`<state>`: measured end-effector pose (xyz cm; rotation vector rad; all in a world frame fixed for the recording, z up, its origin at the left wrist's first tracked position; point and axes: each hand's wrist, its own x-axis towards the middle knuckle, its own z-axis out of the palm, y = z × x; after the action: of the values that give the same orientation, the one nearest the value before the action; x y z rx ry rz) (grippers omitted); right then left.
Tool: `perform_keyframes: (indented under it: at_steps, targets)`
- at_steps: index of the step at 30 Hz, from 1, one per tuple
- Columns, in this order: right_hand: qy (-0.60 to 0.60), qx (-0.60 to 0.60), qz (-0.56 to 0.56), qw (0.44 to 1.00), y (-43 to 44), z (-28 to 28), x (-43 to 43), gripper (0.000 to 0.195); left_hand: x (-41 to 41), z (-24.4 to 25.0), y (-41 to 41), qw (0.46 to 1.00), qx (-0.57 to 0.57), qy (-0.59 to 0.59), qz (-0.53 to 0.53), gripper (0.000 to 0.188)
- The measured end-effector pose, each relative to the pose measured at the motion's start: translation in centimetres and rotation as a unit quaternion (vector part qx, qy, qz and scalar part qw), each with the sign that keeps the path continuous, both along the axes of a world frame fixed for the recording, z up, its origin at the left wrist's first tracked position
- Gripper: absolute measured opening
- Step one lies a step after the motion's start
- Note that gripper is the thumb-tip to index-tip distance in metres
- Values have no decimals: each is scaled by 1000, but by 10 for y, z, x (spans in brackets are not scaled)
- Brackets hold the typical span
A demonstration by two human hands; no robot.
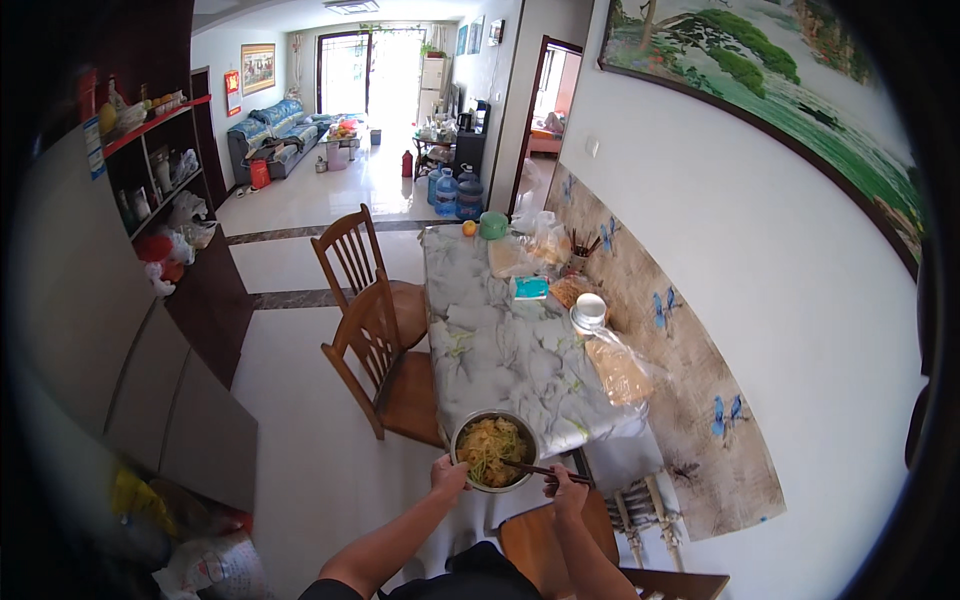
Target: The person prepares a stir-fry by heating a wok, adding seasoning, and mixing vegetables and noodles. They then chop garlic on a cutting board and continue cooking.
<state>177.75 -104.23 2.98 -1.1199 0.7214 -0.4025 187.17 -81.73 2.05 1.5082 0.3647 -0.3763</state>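
Note:
My left hand (450, 478) grips the left rim of a round metal bowl (534, 450) at the near edge of the dining table. Inside the bowl lies a mix of yellowish food with green shreds (491, 452). A pair of dark chopsticks (547, 472) is held in my right hand (566, 491), just right of the bowl, with the tips in the food. Whether the bowl's underside rests on the table edge, I cannot tell.
The table (491, 337), under a marbled cover, bears a tissue pack (530, 288), white bowls (589, 309), plastic bags (619, 367) and a green container (493, 225). Wooden chairs (409, 390) stand at its left; another chair (559, 529) is close before me. A wall runs along the right.

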Motion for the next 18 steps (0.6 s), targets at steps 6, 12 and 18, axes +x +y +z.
perform_keyframes:
  at_steps: [6, 12, 18]
  targets:
    - [23, 11, -34, 999, -59, -47, 133, 21, 136, -25, -67, 995, 100, 18, -19, 20]
    - [27, 39, -10, 999, -120, -80, 266, 25, 278, -47, -116, 972, 226, 31, -60, 20]
    - [68, 24, 19, 997, -171, -93, 367, 28, 372, -109, -167, 993, 118, 7, -13, 21]
